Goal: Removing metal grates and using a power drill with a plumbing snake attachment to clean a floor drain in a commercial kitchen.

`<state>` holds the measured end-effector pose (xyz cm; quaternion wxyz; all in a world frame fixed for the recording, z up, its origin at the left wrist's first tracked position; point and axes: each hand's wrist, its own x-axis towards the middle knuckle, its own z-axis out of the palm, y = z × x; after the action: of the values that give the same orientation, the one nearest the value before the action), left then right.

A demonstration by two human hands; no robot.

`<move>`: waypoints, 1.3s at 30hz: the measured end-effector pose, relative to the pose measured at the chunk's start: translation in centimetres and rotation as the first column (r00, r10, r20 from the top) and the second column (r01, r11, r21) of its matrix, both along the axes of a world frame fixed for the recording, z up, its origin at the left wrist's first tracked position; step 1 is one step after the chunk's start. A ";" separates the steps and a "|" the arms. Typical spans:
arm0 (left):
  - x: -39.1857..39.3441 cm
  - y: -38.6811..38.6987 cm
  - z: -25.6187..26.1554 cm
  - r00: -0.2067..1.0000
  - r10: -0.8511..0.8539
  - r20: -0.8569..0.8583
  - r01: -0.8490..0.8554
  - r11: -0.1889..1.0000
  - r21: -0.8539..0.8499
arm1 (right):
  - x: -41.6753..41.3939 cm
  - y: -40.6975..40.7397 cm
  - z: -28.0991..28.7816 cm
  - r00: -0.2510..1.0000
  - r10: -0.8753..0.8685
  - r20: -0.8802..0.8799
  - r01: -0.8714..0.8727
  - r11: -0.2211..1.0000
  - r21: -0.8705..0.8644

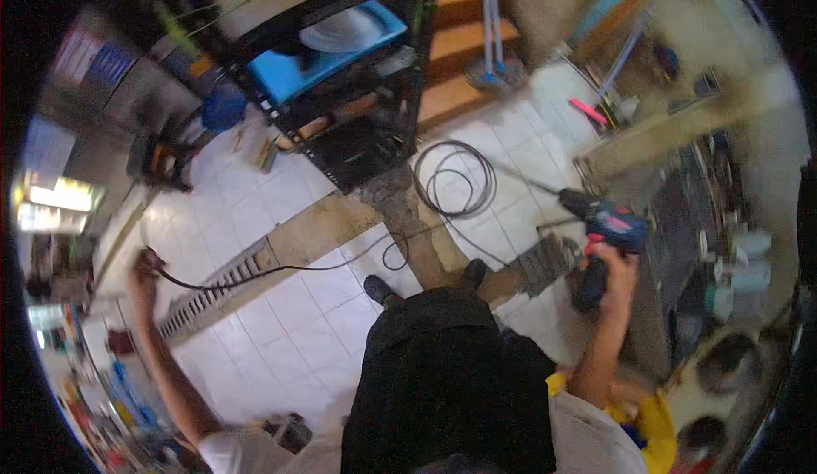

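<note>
My left hand [145, 266] is stretched out to the far left, closed on the end of a black cable [281, 270]. The cable runs across the floor to a loose coil [455, 179] on the tiles in front of me. At the right, my right hand [611, 273] grips a blue cordless power drill [616, 222] by its handle. A long bit points from its chuck towards the upper left, over the floor. The view is blurred.
A black rack [357, 148] with a blue tray [329, 49] stands ahead, beside orange-brown steps [469, 43] and a mop [491, 75]. A metal floor grate [217, 289] crosses the tiles at left. Tools and clutter line the right side. Someone in yellow [660, 429] is at lower right.
</note>
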<state>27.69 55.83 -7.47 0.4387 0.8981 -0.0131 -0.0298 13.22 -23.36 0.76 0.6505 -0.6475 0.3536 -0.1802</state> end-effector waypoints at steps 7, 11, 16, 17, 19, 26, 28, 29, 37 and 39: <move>-3.8 -15.2 -8.2 0.945 -0.257 -0.202 0.230 0.962 -0.151 | -15.5 8.8 -13.1 0.935 -0.177 -0.307 0.109 0.968 -0.226; -4.0 -17.5 -13.3 0.956 -0.090 -0.279 -0.018 0.932 -0.363 | -18.0 13.6 -12.2 0.748 -0.457 -0.481 0.298 0.879 -0.371; -0.3 -23.3 -17.8 0.919 -0.167 -0.357 0.005 0.910 -0.414 | -26.3 12.0 -22.0 0.796 -0.458 -0.395 0.522 0.850 0.066; -0.6 -28.2 -14.4 0.867 -0.099 -0.489 -0.178 0.854 -0.488 | -27.9 11.7 -24.5 0.734 -0.519 -0.439 0.558 0.829 -0.047; -1.2 -29.8 -15.0 0.822 -0.098 -0.561 -0.307 0.753 -0.582 | -22.6 14.8 -19.2 0.832 -0.464 -0.305 0.495 0.869 0.028; -3.1 -34.3 -23.3 0.650 -0.376 -0.660 -0.622 0.237 -0.747 | -16.9 13.2 -16.6 0.899 -0.437 -0.037 0.425 0.890 -0.166; -3.5 -34.8 -22.4 0.494 -0.307 -0.813 -0.841 0.066 -0.537 | -13.9 12.7 -13.0 0.911 -0.389 -0.137 0.296 0.848 -0.440; -4.0 -34.7 -20.9 0.513 -0.236 -0.825 -0.843 0.045 -0.537 | -13.1 12.4 -12.7 0.960 -0.270 -0.076 0.240 0.931 -0.275; -1.3 -38.3 -13.5 0.729 -0.271 -0.628 -0.682 -0.212 -0.700 | 2.7 12.6 -8.2 0.843 0.538 0.000 -0.522 0.818 -0.241; 1.9 -39.9 -15.6 0.852 -0.196 -0.486 -0.520 -0.434 -0.736 | 5.1 12.7 -9.1 0.650 0.760 -0.004 -0.711 0.606 -0.357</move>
<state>29.57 15.97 -23.10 0.9667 0.0682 0.2131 -0.1241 18.28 -10.65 -8.36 0.5741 -0.8183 -0.0289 0.0005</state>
